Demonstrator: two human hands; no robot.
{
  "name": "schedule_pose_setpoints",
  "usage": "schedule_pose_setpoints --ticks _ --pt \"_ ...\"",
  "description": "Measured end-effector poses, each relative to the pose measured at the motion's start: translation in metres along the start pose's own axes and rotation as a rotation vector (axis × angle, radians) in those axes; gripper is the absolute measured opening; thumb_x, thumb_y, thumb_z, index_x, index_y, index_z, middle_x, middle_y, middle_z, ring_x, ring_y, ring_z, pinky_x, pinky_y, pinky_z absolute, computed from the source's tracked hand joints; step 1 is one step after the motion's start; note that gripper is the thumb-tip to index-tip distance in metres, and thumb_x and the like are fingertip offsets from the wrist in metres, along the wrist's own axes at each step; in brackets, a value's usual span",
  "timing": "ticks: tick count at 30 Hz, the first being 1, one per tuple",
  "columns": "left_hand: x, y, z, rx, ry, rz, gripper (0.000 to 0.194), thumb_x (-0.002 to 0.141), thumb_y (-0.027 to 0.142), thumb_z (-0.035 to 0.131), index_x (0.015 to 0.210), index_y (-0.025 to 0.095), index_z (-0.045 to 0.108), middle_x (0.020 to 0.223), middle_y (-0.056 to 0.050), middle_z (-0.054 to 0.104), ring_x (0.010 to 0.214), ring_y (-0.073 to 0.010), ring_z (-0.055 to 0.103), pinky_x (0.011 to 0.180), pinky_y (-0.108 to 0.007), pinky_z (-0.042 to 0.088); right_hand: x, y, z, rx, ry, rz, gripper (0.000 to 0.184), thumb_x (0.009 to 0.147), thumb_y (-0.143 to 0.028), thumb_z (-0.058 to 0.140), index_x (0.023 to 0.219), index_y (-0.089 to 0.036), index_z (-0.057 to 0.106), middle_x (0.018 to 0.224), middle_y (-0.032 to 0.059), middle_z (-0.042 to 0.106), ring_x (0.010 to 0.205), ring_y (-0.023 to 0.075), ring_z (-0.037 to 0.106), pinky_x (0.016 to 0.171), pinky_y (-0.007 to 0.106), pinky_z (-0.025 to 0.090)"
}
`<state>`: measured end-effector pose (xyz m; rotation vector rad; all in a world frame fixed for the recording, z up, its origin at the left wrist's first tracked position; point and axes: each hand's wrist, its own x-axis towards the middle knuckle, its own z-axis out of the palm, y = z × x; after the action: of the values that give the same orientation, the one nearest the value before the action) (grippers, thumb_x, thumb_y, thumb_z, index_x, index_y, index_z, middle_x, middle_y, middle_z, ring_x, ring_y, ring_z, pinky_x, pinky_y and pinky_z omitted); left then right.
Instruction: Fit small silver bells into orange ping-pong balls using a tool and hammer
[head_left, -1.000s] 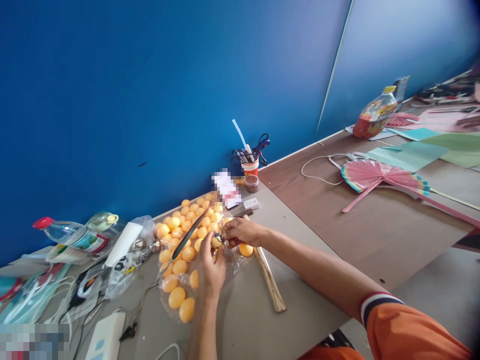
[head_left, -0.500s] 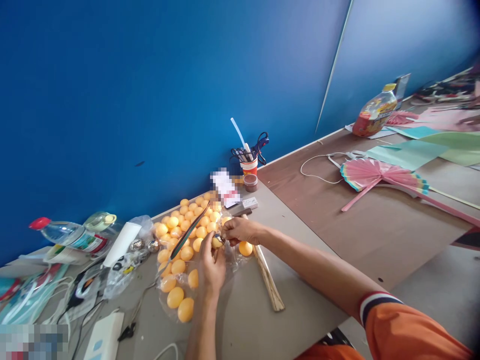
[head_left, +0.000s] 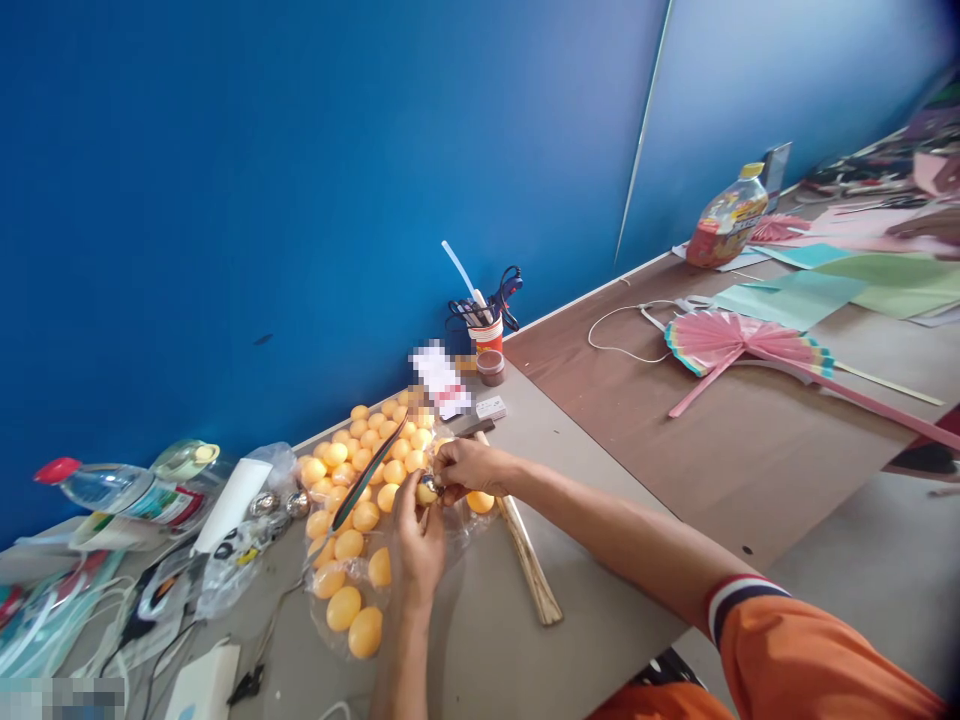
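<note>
My left hand (head_left: 418,555) is closed around a small shiny ball (head_left: 428,488), silvery with a golden tint, between thumb and fingers. Pinched fingers of my right hand (head_left: 471,467) press against the right side of that ball; whatever lies between them is hidden. Under and behind both hands spreads a clear plastic bag of orange ping-pong balls (head_left: 349,545). A dark, narrow strip (head_left: 369,472) lies slantwise over the bag. Just right of the hands rests a hammer (head_left: 529,560) with a wooden handle, partly covered by my right wrist.
Two more shiny balls (head_left: 264,502) lie left of the bag, near a bottle with a red cap (head_left: 120,488) and a white power strip (head_left: 202,685). Behind stand a cup of tools (head_left: 487,335) and a small jar (head_left: 490,368). Rightward are a pink paper fan (head_left: 709,345) and a drink bottle (head_left: 727,220).
The view has shifted slightly, so things on the table appear further left. Both hands stay together at the shiny ball, with only slight finger movement.
</note>
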<state>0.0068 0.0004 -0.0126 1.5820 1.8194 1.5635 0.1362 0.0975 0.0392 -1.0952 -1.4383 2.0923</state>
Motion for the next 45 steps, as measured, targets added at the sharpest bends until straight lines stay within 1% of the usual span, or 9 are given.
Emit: schedule_pose_setpoints --ticks 6,12,17,22,26,29,34,41,45 --pt "0.002 0.009 -0.01 -0.085 -0.069 -0.114 0.052 0.088 0.049 0.067 0.129 0.018 0.064 0.125 -0.019 0.071 0.114 -0.0318 0.07 0.099 -0.046 0.057 0.002 0.0 -0.011 0.192 -0.18 -0.084 0.014 0.082 -0.009 0.07 0.073 -0.015 0.062 0.057 -0.0013 0.065 0.049 0.0091 0.06 0.058 0.021 0.055" --pt "0.005 0.015 -0.013 -0.154 -0.024 -0.134 0.056 0.086 0.053 0.07 0.13 0.019 0.064 0.125 -0.018 0.071 0.11 -0.0311 0.072 0.095 -0.045 0.059 0.009 0.006 -0.017 0.304 -0.079 -0.24 0.021 0.075 -0.02 0.078 0.069 -0.017 0.058 0.053 -0.0067 0.053 0.048 0.0069 0.048 0.057 0.021 0.05" --pt "0.004 0.019 -0.013 -0.185 -0.009 -0.152 0.054 0.086 0.052 0.07 0.129 0.019 0.064 0.123 -0.018 0.072 0.105 -0.0298 0.073 0.091 -0.043 0.06 0.008 0.011 -0.01 0.147 -0.042 -0.251 0.018 0.076 -0.02 0.074 0.069 -0.017 0.058 0.055 -0.0057 0.054 0.051 0.0085 0.05 0.058 0.023 0.047" --pt "0.004 0.022 -0.017 -0.238 -0.024 -0.199 0.052 0.089 0.049 0.068 0.132 0.02 0.064 0.129 -0.016 0.07 0.115 -0.0302 0.069 0.096 -0.041 0.057 0.003 0.007 -0.008 -0.133 0.01 -0.281 0.014 0.08 -0.016 0.066 0.069 -0.018 0.058 0.056 -0.0047 0.057 0.056 0.0101 0.053 0.059 0.022 0.043" --pt "0.006 0.022 -0.016 -0.452 -0.019 -0.29 0.05 0.089 0.044 0.071 0.134 0.024 0.064 0.136 -0.013 0.067 0.123 -0.0303 0.065 0.1 -0.041 0.055 0.001 0.005 -0.01 -0.259 0.046 -0.314 0.013 0.082 -0.016 0.063 0.07 -0.019 0.057 0.059 -0.0048 0.059 0.057 0.0105 0.053 0.058 0.022 0.041" --pt "0.009 0.022 -0.016 -0.733 -0.015 -0.378 0.047 0.086 0.039 0.075 0.131 0.027 0.066 0.129 -0.01 0.07 0.109 -0.0265 0.072 0.091 -0.039 0.059 0.003 0.007 -0.011 -0.327 0.088 -0.329 0.014 0.084 -0.019 0.062 0.071 -0.019 0.057 0.058 -0.0053 0.057 0.056 0.0112 0.052 0.056 0.023 0.038" --pt "0.016 0.02 -0.021 -1.064 -0.007 -0.513 0.036 0.08 0.036 0.08 0.112 0.021 0.076 0.109 -0.011 0.078 0.09 -0.0218 0.075 0.076 -0.032 0.062 0.01 0.018 -0.015 -0.305 0.112 -0.364 0.023 0.09 -0.031 0.059 0.071 -0.019 0.057 0.057 -0.0043 0.057 0.056 0.0116 0.051 0.057 0.023 0.038" --pt "0.017 0.016 -0.023 -1.205 -0.002 -0.566 0.031 0.08 0.038 0.081 0.103 0.016 0.079 0.105 -0.014 0.079 0.088 -0.0204 0.074 0.078 -0.032 0.062 0.019 0.031 -0.017 -0.103 0.124 -0.389 0.033 0.092 -0.042 0.06 0.069 -0.019 0.055 0.056 -0.0046 0.056 0.055 0.011 0.05 0.058 0.023 0.04" --pt "0.016 0.017 -0.023 -1.242 -0.011 -0.566 0.039 0.081 0.043 0.08 0.106 0.014 0.078 0.103 -0.015 0.078 0.081 -0.0171 0.071 0.072 -0.028 0.059 0.017 0.03 -0.017 -0.107 0.118 -0.411 0.036 0.092 -0.046 0.06 0.069 -0.019 0.055 0.056 -0.0049 0.055 0.054 0.011 0.05 0.058 0.023 0.04"
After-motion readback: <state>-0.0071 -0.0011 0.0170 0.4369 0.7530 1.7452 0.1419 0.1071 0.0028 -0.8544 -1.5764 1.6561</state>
